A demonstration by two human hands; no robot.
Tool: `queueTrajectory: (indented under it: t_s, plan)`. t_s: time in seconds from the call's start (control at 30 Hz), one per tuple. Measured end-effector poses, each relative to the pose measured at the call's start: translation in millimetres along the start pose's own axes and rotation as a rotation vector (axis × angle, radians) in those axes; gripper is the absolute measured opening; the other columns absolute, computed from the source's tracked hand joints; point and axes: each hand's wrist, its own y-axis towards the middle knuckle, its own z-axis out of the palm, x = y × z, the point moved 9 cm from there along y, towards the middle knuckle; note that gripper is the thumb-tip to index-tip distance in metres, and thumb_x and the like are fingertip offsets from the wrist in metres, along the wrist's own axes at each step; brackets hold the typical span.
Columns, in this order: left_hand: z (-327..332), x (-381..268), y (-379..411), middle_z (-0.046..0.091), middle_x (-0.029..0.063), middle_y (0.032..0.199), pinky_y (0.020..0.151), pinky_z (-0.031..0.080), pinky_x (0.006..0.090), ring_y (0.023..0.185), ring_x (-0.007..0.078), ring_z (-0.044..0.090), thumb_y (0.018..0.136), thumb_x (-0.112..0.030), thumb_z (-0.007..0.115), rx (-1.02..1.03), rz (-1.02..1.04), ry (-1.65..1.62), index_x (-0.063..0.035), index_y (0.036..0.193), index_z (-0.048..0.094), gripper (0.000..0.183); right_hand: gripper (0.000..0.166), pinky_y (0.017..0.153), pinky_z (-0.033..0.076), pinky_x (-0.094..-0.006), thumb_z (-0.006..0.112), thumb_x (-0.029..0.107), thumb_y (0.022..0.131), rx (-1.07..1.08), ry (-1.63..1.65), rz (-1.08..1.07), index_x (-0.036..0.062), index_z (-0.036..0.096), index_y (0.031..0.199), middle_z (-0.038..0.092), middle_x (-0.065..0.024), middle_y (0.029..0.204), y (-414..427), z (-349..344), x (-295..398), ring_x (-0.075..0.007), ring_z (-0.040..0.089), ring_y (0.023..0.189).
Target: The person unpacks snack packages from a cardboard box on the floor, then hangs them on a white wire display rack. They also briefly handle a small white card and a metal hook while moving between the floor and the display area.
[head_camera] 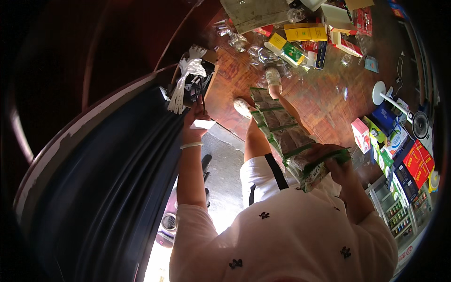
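Observation:
My right hand (336,162) grips the near end of a long chain of clear packets with green edges (282,121), which hangs down in front of my legs. At the rim of an open box, my left hand (196,114) has its fingers around a thin black strip (203,100). A white card-like piece (203,124) lies across the palm side of that hand, near the wrist. Inside the cardboard box (212,79) are black strips and small pieces; a bundle of white perforated strips (183,83) drapes over its left side.
Opened cartons (306,32) and crumpled clear wrap (262,54) litter the floor ahead. To the right stand a white fan (420,124), stacked gift boxes (417,164) and a glass-fronted drinks cabinet (398,215). A dark curtain (116,169) hangs at the left.

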Motion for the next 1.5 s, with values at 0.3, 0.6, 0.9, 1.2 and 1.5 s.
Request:
queueTrajectory:
  t_s: [0.3,0.6,0.9,1.2,1.5]
  plan:
    - [40,0,-78,0.050,-0.0052,0.064,0.046,0.036,0.0224,0.050,0.0078,0.042,0.091,-0.026,0.054,0.134,0.241,0.092,-0.0127,0.113,0.058,0.026,0.025,0.070,0.045,-0.0233,0.052,0.011,0.091,-0.036,-0.157,-0.059,-0.0029,0.058,0.110,0.064,-0.0047,0.088,-51,11,31,-0.0081,0.054,0.078]
    - [-40,-90,-64,0.062,-0.0029,0.095,0.080,0.047,0.0353,0.093,0.0177,0.058,0.085,-0.021,0.062,0.000,0.510,0.114,-0.0173,0.100,0.054,0.017,0.024,0.066,0.044,-0.0218,0.052,0.013,0.092,-0.037,-0.061,0.015,-0.0028,0.058,0.109,0.060,0.0006,0.086,-61,13,22,-0.0052,0.050,0.075]
    - [-118,-132,-10,0.062,0.0045,0.099,0.075,0.051,0.0259,0.094,0.0186,0.061,0.086,-0.013,0.061,-0.218,0.467,0.061,-0.0102,0.100,0.054,0.016,0.026,0.078,0.047,-0.0263,0.051,0.008,0.090,-0.029,-0.136,0.040,-0.0041,0.057,0.113,0.064,-0.0077,0.100,-34,4,-6,-0.0109,0.057,0.089]
    - [-97,-136,-39,0.062,0.0021,0.093,0.074,0.048,0.0253,0.082,0.0133,0.058,0.086,-0.013,0.061,-0.536,0.781,0.482,-0.0123,0.095,0.053,0.012,0.026,0.081,0.046,-0.0270,0.052,0.010,0.091,-0.013,-0.072,0.087,-0.0032,0.057,0.113,0.063,-0.0073,0.102,-2,5,-2,-0.0118,0.056,0.092]
    - [-52,-143,-58,0.060,0.0040,0.111,0.078,0.046,0.0249,0.091,0.0124,0.056,0.091,-0.017,0.055,-0.378,0.980,0.602,-0.0106,0.100,0.051,0.012,0.027,0.081,0.046,-0.0261,0.052,0.009,0.091,0.025,-0.083,0.041,-0.0038,0.056,0.114,0.063,-0.0075,0.101,14,12,13,-0.0110,0.056,0.092]
